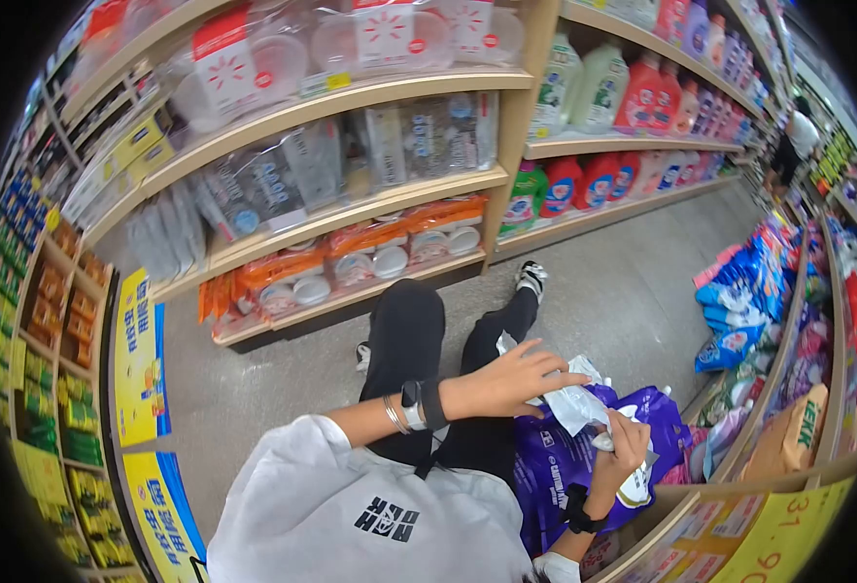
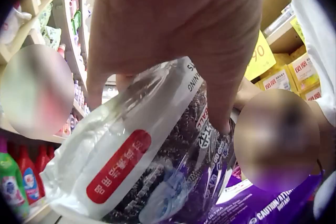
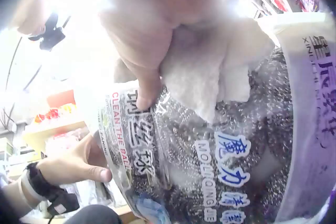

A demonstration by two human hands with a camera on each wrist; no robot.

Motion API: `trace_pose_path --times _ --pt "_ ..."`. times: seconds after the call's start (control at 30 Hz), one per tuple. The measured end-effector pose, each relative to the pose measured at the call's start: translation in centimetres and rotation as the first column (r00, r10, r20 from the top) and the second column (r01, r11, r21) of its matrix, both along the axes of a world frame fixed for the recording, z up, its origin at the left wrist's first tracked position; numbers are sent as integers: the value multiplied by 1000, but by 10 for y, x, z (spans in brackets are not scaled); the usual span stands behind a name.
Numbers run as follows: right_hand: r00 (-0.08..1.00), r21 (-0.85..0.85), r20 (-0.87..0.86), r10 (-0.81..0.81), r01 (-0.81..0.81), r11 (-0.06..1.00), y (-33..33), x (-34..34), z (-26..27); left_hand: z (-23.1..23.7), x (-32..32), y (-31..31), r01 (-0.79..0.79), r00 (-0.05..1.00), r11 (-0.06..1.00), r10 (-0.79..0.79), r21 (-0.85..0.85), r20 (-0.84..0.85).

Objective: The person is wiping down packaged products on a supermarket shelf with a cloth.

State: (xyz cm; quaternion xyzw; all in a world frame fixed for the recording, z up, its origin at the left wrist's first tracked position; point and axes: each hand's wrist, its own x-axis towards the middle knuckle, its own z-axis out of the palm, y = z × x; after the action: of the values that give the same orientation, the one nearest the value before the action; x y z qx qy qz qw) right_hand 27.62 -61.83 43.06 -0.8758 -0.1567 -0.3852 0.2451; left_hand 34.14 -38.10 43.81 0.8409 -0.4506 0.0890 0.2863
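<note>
A clear plastic pack of steel wool scrubbers (image 3: 262, 124), with a white edge and a red label, is held up over my lap. My left hand (image 1: 514, 377), with a watch and bracelets at its wrist, grips the pack's edge. In the left wrist view its thumb and fingers come down over the pack (image 2: 126, 171). The right hand (image 1: 628, 442) pinches a crumpled white tissue (image 3: 197, 85) that lies against the pack's face. Behind the hands is a purple bag (image 1: 555, 476) with white print.
Ahead stand shelves with packaged goods (image 1: 254, 185) and detergent bottles (image 1: 584, 83). Low bins of bagged products (image 1: 739, 301) run along the right. A yellow price sign (image 1: 788, 534) is at lower right. Grey floor (image 1: 623, 233) lies beyond my feet; another person (image 1: 796, 136) stands far down the aisle.
</note>
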Motion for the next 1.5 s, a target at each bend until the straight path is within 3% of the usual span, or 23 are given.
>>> trace_pose_path --times 0.03,0.07,0.17,0.3,0.37,0.43,0.5,0.57,0.73,0.83,0.87,0.9,0.93,1.03,1.17,1.27,1.3,1.37,1.43,1.5 --pt "999 -4 -2 35 -35 999 4 2 8 2 2 7 12 1000 1000 -13 -21 -13" --pt "998 -8 -1 70 -70 998 7 5 15 6 3 14 -36 996 997 42 -70 82" --pt "987 -39 59 153 -151 988 15 15 34 17 1 30 -46 999 950 41 -308 -22" --pt "969 -115 160 189 -172 978 22 33 47 29 -13 47 -143 981 908 183 -393 64" --pt "953 -112 288 89 -59 992 35 41 52 30 -17 54 -203 960 871 267 -446 84" --pt "927 25 376 0 -10 1000 53 49 51 32 -24 66 -292 922 824 377 -486 86" --pt "888 15 455 -67 67 998 64 59 45 33 -33 80 -344 881 778 461 -525 106" --pt "893 60 449 -37 11 998 78 69 31 35 -45 97 -405 831 714 548 -571 95" --pt "990 307 96 101 -126 943 113 90 -7 49 -72 138 -437 747 587 659 -682 89" --pt "879 572 -97 466 -334 749 117 119 -26 60 -87 151 -405 715 561 687 -721 133" --pt "826 516 -191 530 -375 770 116 122 -24 62 -89 154 -394 723 557 679 -731 128" --pt "778 529 -367 510 -277 802 112 124 -20 64 -90 156 -387 712 583 681 -714 170" --pt "767 519 -401 501 -261 814 111 127 -17 67 -91 158 -368 709 617 670 -696 220" --pt "845 442 -194 498 -378 813 105 148 -16 73 -75 159 -253 750 691 582 -677 313" --pt "870 249 35 492 -485 838 95 212 -8 87 -34 163 -238 823 751 492 -616 282" --pt "887 91 121 446 -457 885 87 269 -4 86 15 182 -340 776 796 538 -500 329" --pt "933 -34 117 341 -339 940 84 292 -6 83 34 189 -369 758 794 558 -484 338" --pt "939 264 52 341 -343 902 120 295 20 76 71 208 -433 718 782 600 -448 353" --pt "865 592 -343 366 -104 800 142 310 33 65 107 228 -480 712 751 635 -454 299" --pt "931 533 -203 304 -155 832 177 335 34 49 142 250 -479 672 706 677 -522 299"
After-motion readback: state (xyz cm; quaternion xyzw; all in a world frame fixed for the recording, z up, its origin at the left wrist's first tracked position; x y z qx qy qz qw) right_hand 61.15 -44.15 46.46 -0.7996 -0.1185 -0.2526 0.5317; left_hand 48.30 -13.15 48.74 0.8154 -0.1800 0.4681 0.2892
